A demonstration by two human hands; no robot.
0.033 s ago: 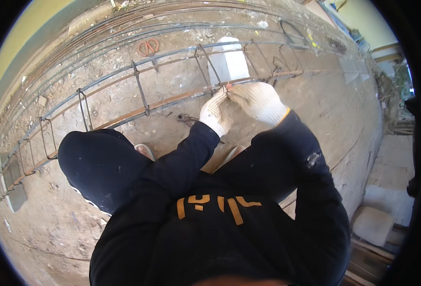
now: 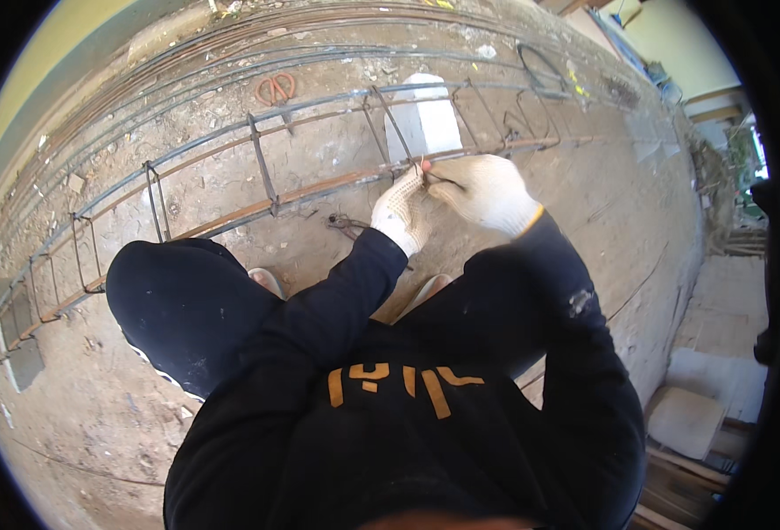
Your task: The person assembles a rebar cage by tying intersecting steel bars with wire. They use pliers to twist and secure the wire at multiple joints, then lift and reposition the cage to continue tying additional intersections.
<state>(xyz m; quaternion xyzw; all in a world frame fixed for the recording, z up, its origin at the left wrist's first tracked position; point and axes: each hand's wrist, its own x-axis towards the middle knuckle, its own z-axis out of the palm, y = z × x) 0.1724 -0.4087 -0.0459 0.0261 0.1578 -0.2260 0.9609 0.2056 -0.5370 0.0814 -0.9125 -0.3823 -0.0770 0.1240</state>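
A long rebar cage with square stirrups lies across the ground in front of me. Both my hands wear white knitted gloves and meet at its near bars, beside a stirrup. My left hand is closed, its fingertips against the bar; what they pinch is hidden. My right hand touches the left fingertips and is closed on a thin dark wire, which slants across the glove. Below the cage, left of my left hand, lies a small tangle of wire.
A white block sits under the cage ahead of my hands. Orange-handled cutters lie beyond the cage. Long loose bars run along the far side. At the cage's left end is a grey slab. Boards lie at the right.
My right hand has shifted slightly and turned, so the dark wire now shows across its glove. My left hand stays at the bar.
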